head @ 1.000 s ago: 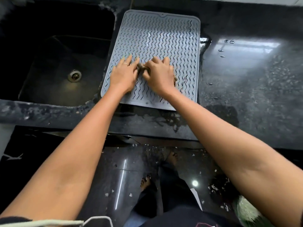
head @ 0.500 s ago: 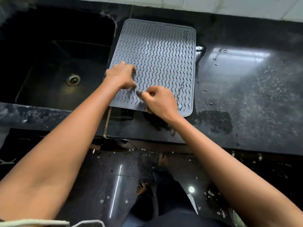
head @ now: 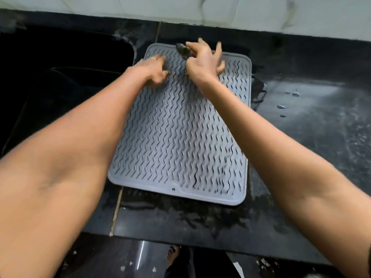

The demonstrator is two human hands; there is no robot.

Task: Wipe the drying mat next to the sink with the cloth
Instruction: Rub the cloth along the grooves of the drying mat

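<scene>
Both hands are up at the far end of the drying mat [head: 176, 137] now, and each is doing its own job. The right hand [head: 202, 61] has the cloth [head: 183, 50], a small dark wad bunched in the inner fingers [head: 192, 46], poking out just past the fingertips at the mat's far rim. The outer fingers of that hand splay loose toward the right, off the cloth; the picture is blurred here, so how tightly the wad is squeezed I can't say. A wad that small probably suits the job, since it can be pushed down among the wavy ridges instead of skating over the tops.

The left hand [head: 154, 71] sits just beside it, sink-side, fingers curled with the tips pressing down on the mat surface. It holds nothing. My read is that it's an anchor: the mat is thin and flexible on a wet, glossy black bench [head: 311, 137], and without a hand pinning it the scrubbing could drag the mat about.

The mat lies flat beneath both forearms, its left edge close by the dark sink [head: 66, 77], its near edge with the little drain notch well back from the fingers toward the person. Water beads and a streaky wet patch show on the bench right of the right hand's fingers, and more wet below the near edge.

So the wipe is under way at the far strip, and all the ridged ground nearer than the fingers looks open for passes.
</scene>
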